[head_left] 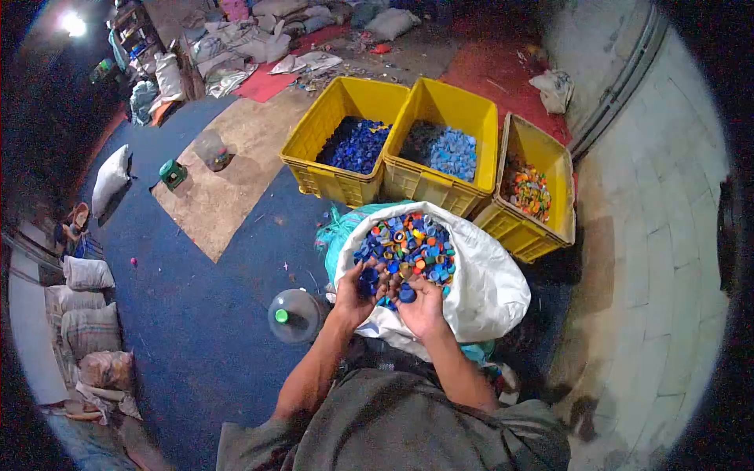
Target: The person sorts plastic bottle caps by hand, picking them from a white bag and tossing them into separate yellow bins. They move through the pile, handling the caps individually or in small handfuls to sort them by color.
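A white woven sack (491, 286) stands open in front of me, filled with mixed bottle caps (408, 239) in blue, orange, green, red and yellow. My left hand (353, 298) is cupped at the sack's near left side, with dark blue bottle caps (367, 281) in it. Close beside it, over the same pile, my right hand (424, 308) has its fingers curled at a dark blue bottle cap (406, 294). Some fingertips blend into the caps and are hard to make out.
Beyond the sack stand three yellow crates: one with dark blue caps (338, 184), one with light blue and dark caps (436, 187), one with orange and mixed caps (526, 231). A clear jug with a green cap (297, 318) is left of the sack. A wall (660, 259) runs along the right.
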The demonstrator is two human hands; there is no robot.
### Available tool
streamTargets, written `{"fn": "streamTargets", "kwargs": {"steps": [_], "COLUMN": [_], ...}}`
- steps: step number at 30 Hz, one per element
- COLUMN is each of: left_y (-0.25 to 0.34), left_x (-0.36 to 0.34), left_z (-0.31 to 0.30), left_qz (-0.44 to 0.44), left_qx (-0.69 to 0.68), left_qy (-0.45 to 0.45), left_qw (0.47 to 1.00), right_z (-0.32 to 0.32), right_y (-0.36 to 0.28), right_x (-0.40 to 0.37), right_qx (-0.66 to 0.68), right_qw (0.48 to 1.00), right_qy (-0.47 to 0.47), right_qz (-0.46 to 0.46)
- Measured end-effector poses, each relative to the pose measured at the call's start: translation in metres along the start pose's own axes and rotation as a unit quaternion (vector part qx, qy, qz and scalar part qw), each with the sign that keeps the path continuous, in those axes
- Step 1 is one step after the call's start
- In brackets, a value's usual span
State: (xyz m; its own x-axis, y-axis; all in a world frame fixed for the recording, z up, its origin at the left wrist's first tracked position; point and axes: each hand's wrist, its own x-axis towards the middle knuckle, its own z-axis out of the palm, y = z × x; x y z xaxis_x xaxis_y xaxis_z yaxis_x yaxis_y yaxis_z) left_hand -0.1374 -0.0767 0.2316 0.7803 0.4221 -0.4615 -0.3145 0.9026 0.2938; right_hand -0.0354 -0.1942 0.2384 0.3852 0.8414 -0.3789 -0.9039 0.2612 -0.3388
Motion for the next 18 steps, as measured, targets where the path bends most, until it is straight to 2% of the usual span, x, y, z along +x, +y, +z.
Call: {"fn": "streamTargets", "kwargs": {"steps": [5,7,8,12,15,17,18], "left_y": [0.003,0.008,0.009,0.024,0.05,0.091,0.114], "left_x": [0.034,0.04,0.05,0.076,0.132,0.147,0.158], "left_z": [-0.06,-0.07,-0.085,-0.121,-0.134,-0.069,-0.04], "left_qz": [-0.052,-0.069,-0.094,-0.147,-0.122,-0.061,-0.027], "left_qx": [0.001,0.027,0.01,-0.03,-0.077,-0.088,-0.094], "left_qy": [0.055,0.092,0.12,0.079,0.102,0.059,0.025], "left_qw": [0.997,0.993,0.988,0.985,0.984,0.993,0.995], "right_z": [-0.046,-0.104,-0.105,-0.097,-0.096,-0.01,0.01], "right_y": [0.023,0.039,0.047,0.058,0.051,0.026,0.011], "right_x": [0.031,0.058,0.061,0.079,0.132,0.159,0.183], "right_qx": [0.057,0.122,0.099,0.066,0.098,0.129,0.085], "right_qw": [0.991,0.986,0.984,0.963,0.97,0.981,0.992], "right_qy": [0.115,0.071,0.137,0.258,0.214,0.143,0.084], "right_qz": [0.044,0.084,0.055,0.038,0.069,-0.02,-0.035]}}
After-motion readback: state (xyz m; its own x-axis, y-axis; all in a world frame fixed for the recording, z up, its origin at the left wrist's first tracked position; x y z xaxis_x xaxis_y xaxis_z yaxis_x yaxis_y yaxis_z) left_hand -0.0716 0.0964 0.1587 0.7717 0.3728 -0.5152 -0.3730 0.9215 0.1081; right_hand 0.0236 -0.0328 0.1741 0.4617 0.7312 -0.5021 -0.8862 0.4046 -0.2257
